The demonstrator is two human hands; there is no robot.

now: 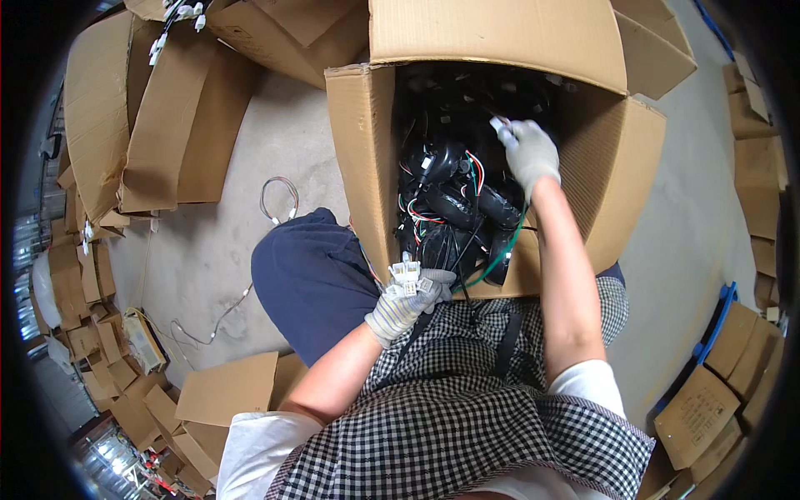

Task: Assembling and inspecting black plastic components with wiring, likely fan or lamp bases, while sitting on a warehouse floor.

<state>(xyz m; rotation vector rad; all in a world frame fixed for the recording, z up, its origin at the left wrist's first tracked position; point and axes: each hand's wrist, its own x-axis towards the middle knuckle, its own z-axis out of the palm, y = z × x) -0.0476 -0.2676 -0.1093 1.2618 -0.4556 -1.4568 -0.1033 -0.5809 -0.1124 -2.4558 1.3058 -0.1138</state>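
A tall cardboard box (358,158) stands open in front of me, tipped toward my lap. Inside lie black wiring bundles (450,204) with red, white and green wires showing among them. My left hand (402,307), in a striped knit glove, is closed around a cluster of white plug connectors (406,275) at the box's near left edge. My right hand (531,154), also gloved, reaches into the box and pinches a white connector (498,124) at its fingertips. A green wire (506,247) runs below the right wrist toward the box's near edge. The deep interior is dark.
Open cardboard boxes (158,125) stand at the far left, one with white-plugged wires (177,15) over its edge. A looped cable (279,198) lies on the floor at left. Flattened cartons (700,417) lean by a blue frame (708,329) at right.
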